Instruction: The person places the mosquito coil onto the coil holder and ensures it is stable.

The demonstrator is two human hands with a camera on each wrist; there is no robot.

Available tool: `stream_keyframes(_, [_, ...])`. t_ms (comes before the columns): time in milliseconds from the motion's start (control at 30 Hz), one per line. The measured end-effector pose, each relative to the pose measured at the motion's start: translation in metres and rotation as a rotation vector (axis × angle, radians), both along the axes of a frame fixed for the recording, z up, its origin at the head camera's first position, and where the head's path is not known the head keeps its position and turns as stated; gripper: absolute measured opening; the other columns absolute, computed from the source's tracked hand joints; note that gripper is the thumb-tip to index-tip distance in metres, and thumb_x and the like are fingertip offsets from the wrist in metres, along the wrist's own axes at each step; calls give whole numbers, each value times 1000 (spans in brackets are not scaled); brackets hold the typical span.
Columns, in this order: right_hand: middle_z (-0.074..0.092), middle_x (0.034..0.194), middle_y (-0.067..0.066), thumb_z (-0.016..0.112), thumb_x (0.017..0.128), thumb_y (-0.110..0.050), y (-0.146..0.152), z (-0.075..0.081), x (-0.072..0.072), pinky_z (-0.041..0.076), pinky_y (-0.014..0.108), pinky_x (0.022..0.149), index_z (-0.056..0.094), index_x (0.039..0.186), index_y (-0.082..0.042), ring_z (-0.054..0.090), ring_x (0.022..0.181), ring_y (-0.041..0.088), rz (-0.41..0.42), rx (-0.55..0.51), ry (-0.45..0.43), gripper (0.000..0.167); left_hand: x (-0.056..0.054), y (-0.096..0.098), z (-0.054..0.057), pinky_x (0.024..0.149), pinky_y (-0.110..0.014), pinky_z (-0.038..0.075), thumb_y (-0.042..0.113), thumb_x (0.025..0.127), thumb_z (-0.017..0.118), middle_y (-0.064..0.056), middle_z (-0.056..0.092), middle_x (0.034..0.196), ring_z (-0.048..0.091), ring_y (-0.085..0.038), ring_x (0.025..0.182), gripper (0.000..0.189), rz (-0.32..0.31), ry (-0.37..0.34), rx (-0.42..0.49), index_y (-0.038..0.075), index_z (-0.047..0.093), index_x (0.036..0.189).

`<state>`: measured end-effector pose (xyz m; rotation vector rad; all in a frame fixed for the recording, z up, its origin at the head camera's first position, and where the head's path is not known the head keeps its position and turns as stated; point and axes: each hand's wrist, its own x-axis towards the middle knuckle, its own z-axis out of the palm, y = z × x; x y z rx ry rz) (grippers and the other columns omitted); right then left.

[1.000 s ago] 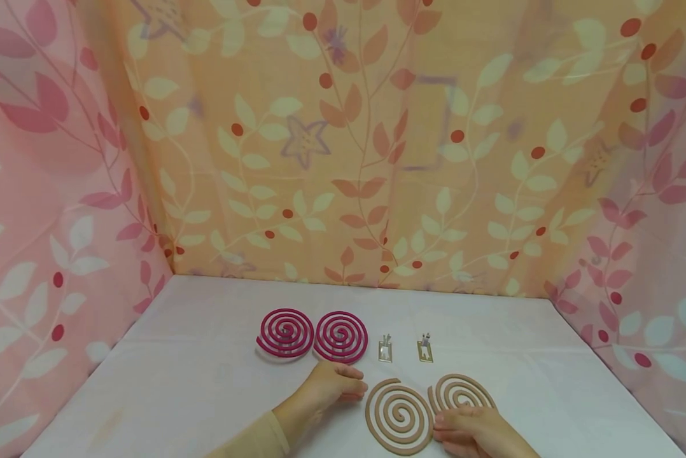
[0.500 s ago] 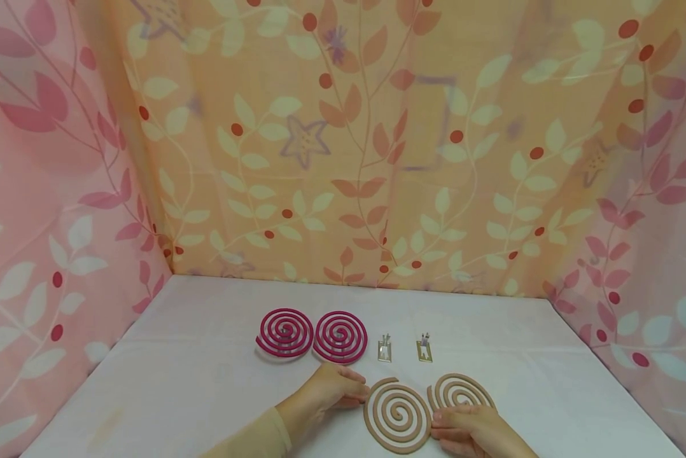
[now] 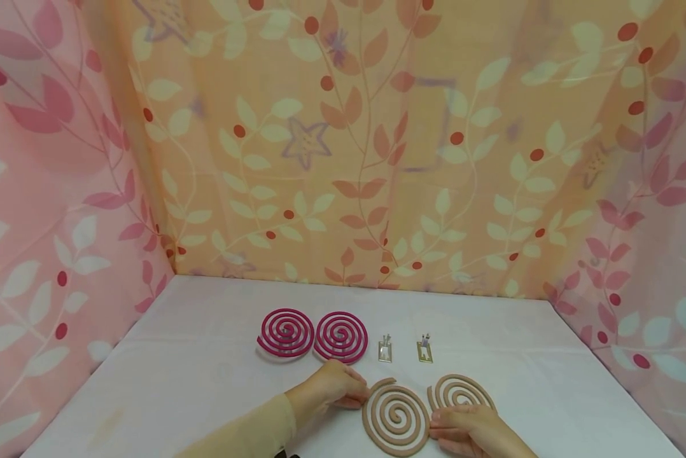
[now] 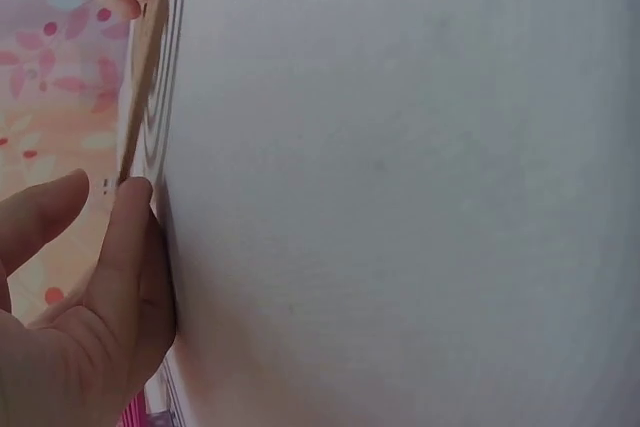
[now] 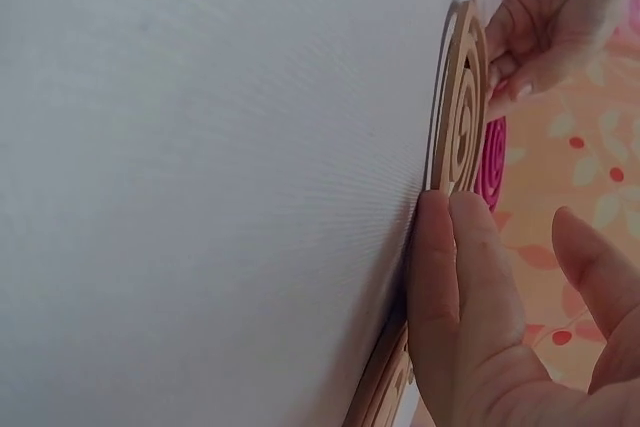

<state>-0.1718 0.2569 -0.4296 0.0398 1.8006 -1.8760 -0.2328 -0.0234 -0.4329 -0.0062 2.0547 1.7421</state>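
Note:
A tan mosquito coil [image 3: 397,417] lies near the front of the table between the two hands. My left hand [image 3: 333,385] touches its left edge with the fingertips; in the left wrist view the thumb stands off from the coil. On the opposite edge rest the fingers of my right hand [image 3: 475,427], mostly straight, with the thumb also apart in the right wrist view. A second tan mosquito coil [image 3: 461,402] lies to the right, partly hidden behind the right hand. Whether the first coil is slightly raised I cannot tell.
Two magenta mosquito coils, one left [image 3: 286,331] and one right [image 3: 341,334], sit side by side behind the left hand, on metal stands. Right of them stand a silver metal stand [image 3: 385,360] and a gold-toned one [image 3: 425,360]. Patterned cloth [image 3: 366,152] encloses the white table [image 3: 165,381].
My left hand has come into contact with the coil's left edge. The coil has shifted slightly left, with the right hand following a little. Stands and magenta coils have stayed put.

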Motion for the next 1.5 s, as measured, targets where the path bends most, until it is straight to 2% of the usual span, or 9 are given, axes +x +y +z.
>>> stream_keyframes(233, [75, 95, 1, 66, 95, -16, -4, 0, -1, 61, 26, 84, 71, 105, -4, 72, 92, 14, -4, -1, -6, 17, -1, 0, 0, 61, -25, 62, -3, 85, 72, 0, 67, 65, 61, -6, 57, 10, -12, 17, -52, -7, 74, 93])
stream_keyframes(500, [74, 97, -1, 66, 95, -14, -5, -3, -1, 61, 25, 84, 71, 108, -1, 71, 93, 13, 24, 18, 16, 19, -2, -2, 0, 62, -26, 62, -4, 83, 73, -2, 70, 69, 63, -7, 59, 10, -18, 6, -67, -5, 75, 93])
stream_keyframes(600, [74, 98, 1, 64, 95, -10, -5, -3, -1, 61, 25, 84, 68, 113, 4, 71, 94, 13, 40, 15, 29, 23, -2, -2, 0, 62, -26, 63, -5, 83, 73, -4, 71, 70, 64, -8, 59, 9, -18, -21, -82, -4, 74, 91])
stream_keyframes(700, [74, 99, 3, 63, 94, -4, -6, -5, -1, 61, 25, 83, 60, 119, 17, 71, 93, 13, 46, 31, 60, 32, -1, -2, -2, 62, -25, 62, -6, 82, 72, -5, 71, 69, 64, -9, 58, 9, -19, -30, -88, -4, 74, 90])
stream_keyframes(867, [73, 101, 5, 62, 93, 0, -10, -4, -4, 61, 27, 84, 49, 126, 25, 70, 92, 13, 51, 70, 94, 44, 0, -6, -8, 63, -26, 63, -6, 82, 71, -6, 72, 70, 66, -10, 61, 11, -9, -9, -43, -6, 73, 93])
stream_keyframes(1100, [74, 104, 4, 62, 94, -2, -15, -1, -5, 61, 27, 86, 47, 128, 25, 69, 94, 13, 50, 60, 83, 46, 0, -13, -6, 66, -30, 64, -8, 83, 70, -8, 73, 74, 69, -13, 66, 14, 6, 2, 58, -10, 71, 96])
stream_keyframes(1233, [74, 105, 7, 62, 94, -3, -19, -3, -6, 61, 29, 88, 50, 126, 23, 69, 97, 14, 44, 29, 79, 43, -2, -16, -5, 67, -29, 64, -7, 84, 69, -6, 72, 73, 70, -13, 67, 14, 14, 2, 86, -11, 71, 98])
stream_keyframes(1333, [74, 104, 5, 62, 95, -5, -22, -5, -7, 61, 31, 89, 57, 123, 18, 69, 97, 14, 30, -3, 65, 37, -3, -17, -4, 68, -30, 64, -5, 85, 69, -4, 71, 73, 69, -13, 67, 15, 24, 4, 113, -11, 70, 98])
stream_keyframes(1500, [73, 100, -1, 62, 96, -8, -28, -5, -8, 61, 28, 88, 66, 117, 2, 69, 95, 11, 25, -78, 28, 23, -1, -19, 0, 69, -29, 64, -3, 85, 70, -3, 71, 77, 69, -11, 68, 17, 53, 10, 184, -11, 69, 100])
